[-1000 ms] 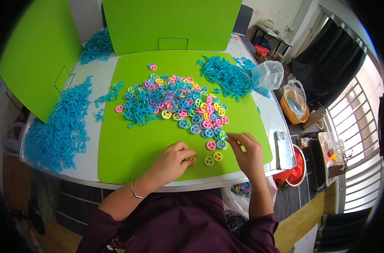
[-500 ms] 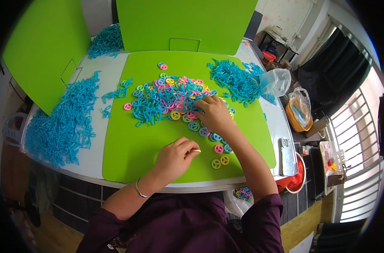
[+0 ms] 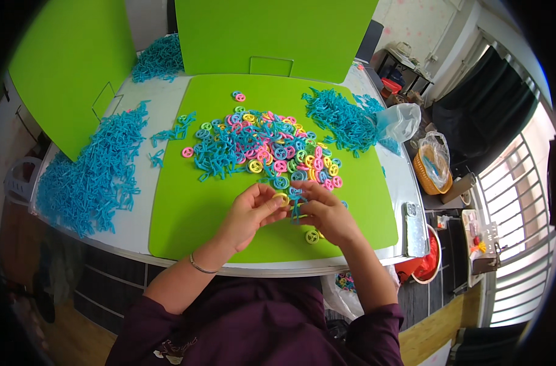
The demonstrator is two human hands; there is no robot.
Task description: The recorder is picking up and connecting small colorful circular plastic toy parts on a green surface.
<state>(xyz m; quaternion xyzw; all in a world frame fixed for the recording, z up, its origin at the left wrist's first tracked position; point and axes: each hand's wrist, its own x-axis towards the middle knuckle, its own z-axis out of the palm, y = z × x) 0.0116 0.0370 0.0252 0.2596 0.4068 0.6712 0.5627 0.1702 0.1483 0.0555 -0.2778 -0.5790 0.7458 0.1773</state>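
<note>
Left hand (image 3: 251,210) pinches yellow wheel (image 3: 282,198) | right hand (image 3: 326,210) grips blue connector (image 3: 296,204) | mixed pile (image 3: 269,149) largely unsorted, one yellow wheel (image 3: 312,236) set aside.

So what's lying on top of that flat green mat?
On the green mat lie mixed pink, yellow and blue wheels and blue sticks. Both hands cover part of it.

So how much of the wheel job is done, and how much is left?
Little looks finished: one yellow wheel lies apart on the green mat near the hands. Right now the left hand and right hand meet over a yellow ring and a blue piece. Lots remains: the mixed pile of wheels and the blue heaps.
</note>
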